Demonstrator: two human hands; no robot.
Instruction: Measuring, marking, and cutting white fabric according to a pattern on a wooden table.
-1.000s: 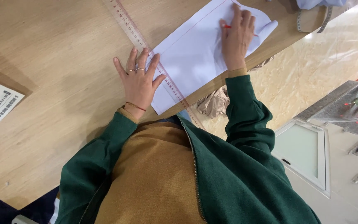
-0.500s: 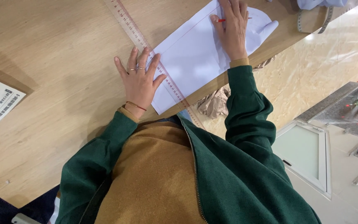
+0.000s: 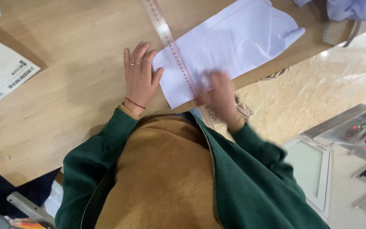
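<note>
Now, L to R: a printed sheet (image 3: pixel 1 74) lies at the far left edge of the wooden table (image 3: pixel 64 118), well apart from the work. The left hand (image 3: pixel 140 78) is flat on the table, fingers loosely spread, fingertips just at the corner of the white fabric piece (image 3: pixel 229 46) and beside the long ruler (image 3: pixel 172 51), which crosses the fabric's near end on a diagonal. Same place as 1 s ago, so the ruler's hold hasn't shifted. Biggest change: the right hand (image 3: pixel 219 95) was up at the fabric's far end w/ a red pen approx. 1 s ago; it's since swept back to the near edge, blurred by motion. Can't tell its finger state or whether the pen's in it. Looks like the line along the ruler has just been run down toward the body. Far right, a bluish cloth (image 3: pixel 352 8) sits at the table corner.
</note>
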